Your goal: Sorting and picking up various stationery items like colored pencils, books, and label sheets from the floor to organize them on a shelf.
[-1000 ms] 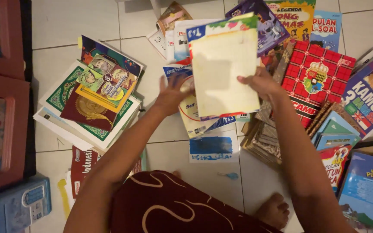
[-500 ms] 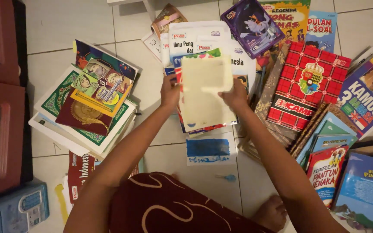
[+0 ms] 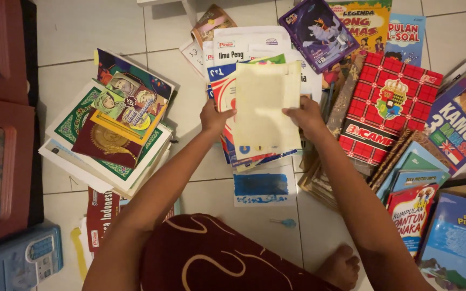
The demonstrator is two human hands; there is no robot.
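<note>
i am seeing my left hand (image 3: 213,116) and right hand (image 3: 304,115) both gripping one yellowed booklet (image 3: 265,108) by its side edges, above one loose pile of books (image 3: 244,153) on the tiled floor (image 3: 82,32). two red frames (image 3: 1,161) are lying along the floor's left edge.

Blue-white toy cash register (image 3: 20,258), bottom-left corner on floor: small pale rectangular screen (image 3: 41,247) on upper right face, light blue, dark frame. No packages, separate labels or signs discernible.
</note>
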